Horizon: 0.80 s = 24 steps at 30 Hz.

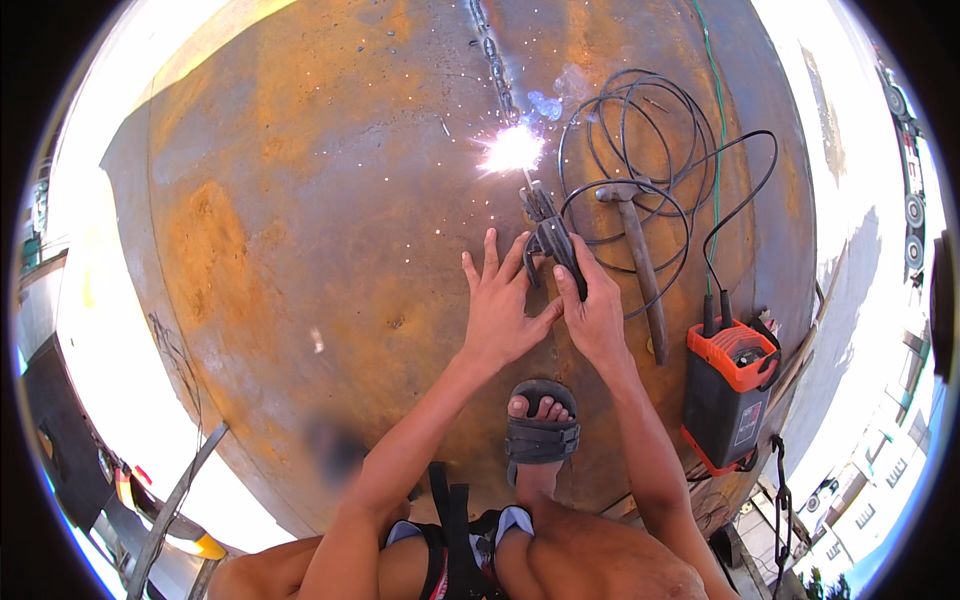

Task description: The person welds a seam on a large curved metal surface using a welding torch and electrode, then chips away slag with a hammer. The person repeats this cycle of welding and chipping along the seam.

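Observation:
My right hand [596, 312] is closed around a black welding electrode holder [556, 243], its jaws pointing away from me. From the jaws a short welding rod [528, 179] runs to a blinding arc [513, 149] on the rusty steel plate [330, 250]; sparks scatter around it. Beyond the glare, a dark, lumpy weld bead [491, 58] follows a seam toward the far edge. My left hand [506, 315] is open beside the holder, fingers spread, its thumb by the right hand. Whether it touches the holder, I cannot tell. The glare hides the rod's tip.
Coiled black cable [612, 103] and a hammer [640, 262] lie right of the holder. An orange-and-black welding machine [728, 395] stands at the right, with a green line [716, 110] running past. My sandaled foot [541, 425] rests close behind my hands. A chain [781, 500] hangs at lower right.

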### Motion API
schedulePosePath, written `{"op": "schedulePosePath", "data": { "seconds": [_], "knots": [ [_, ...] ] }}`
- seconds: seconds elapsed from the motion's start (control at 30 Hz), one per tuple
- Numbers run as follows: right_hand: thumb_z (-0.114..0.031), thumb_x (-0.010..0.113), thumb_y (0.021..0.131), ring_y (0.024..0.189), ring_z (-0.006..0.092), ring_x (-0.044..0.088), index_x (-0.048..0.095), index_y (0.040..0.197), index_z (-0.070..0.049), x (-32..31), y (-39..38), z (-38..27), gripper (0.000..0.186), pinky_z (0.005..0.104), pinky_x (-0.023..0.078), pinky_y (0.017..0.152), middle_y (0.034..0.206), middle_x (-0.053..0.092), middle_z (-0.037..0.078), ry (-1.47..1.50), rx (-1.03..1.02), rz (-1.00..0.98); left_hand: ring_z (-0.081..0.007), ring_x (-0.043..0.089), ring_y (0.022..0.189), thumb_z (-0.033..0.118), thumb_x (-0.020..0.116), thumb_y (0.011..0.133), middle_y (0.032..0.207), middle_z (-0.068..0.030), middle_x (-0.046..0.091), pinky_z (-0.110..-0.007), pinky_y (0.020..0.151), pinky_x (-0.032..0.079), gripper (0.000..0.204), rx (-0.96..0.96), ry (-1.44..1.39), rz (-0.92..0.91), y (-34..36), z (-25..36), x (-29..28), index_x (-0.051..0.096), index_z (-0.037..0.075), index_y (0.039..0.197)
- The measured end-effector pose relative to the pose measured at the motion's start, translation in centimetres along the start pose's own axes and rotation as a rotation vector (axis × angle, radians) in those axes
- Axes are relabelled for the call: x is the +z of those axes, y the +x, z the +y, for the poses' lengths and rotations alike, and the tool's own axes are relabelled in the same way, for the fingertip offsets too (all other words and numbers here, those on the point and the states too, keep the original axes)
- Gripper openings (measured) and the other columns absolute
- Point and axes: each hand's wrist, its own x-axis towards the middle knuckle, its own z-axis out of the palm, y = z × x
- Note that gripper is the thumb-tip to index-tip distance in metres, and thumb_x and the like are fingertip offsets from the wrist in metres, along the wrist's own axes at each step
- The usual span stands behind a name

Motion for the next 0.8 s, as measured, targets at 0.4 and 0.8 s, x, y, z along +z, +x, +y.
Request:
{"op": "schedulePosePath", "data": {
  "seconds": [0.4, 0.8],
  "knots": [
    [-0.021, 0.066, 0.110, 0.125, 0.0468, 0.068, 0.056, 0.149, 0.007, -0.04, 0.01, -0.08, 0.049, 0.0473, 0.055, 0.102, 0.138, 0.068, 0.031, -0.008, -0.001, 0.005, -0.0551, 0.019, 0.162, 0.043, 0.081, 0.090, 0.169, -0.0149, 0.045, -0.081, 0.124, 0.012, 0.063, -0.001, -0.011, 0.019, 0.01, 0.00, 0.13, 0.068, 0.011, 0.142],
    [-0.021, 0.065, 0.110, 0.126, 0.0466, 0.068, 0.055, 0.150, 0.007, 0.00, -0.01, -0.01, 0.050, 0.0473, 0.055, 0.103, 0.138, 0.068, 0.032, 0.002, -0.010, 0.005, -0.0547, 0.019, 0.163, 0.046, 0.079, 0.091, 0.168, -0.0181, 0.045, -0.080, 0.124, 0.011, 0.065, 0.002, -0.010, 0.005, 0.02, 0.06, -0.09, 0.067, 0.006, 0.141]
  ]
}}
